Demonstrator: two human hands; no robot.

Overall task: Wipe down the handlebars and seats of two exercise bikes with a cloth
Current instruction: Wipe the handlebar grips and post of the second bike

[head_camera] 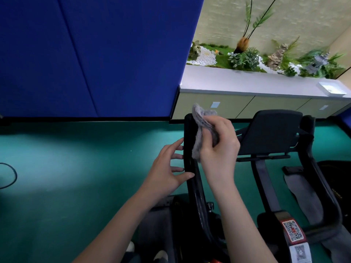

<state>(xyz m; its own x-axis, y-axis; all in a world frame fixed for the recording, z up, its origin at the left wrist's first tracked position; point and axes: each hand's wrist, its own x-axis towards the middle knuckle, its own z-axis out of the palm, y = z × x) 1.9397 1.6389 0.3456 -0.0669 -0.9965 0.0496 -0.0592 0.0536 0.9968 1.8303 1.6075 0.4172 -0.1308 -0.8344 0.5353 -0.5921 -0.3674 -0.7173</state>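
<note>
Cabinet [247, 105] behind handlebar [190, 168] — cloth [201, 130]

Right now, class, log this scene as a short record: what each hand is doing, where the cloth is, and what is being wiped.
left hand: open, fingertips resting on the left handlebar
right hand: closed around the grey cloth
cloth position: pressed against the upper part of the left handlebar
right handlebar: untouched by either hand
console: between the two handlebars
floor: green
</note>
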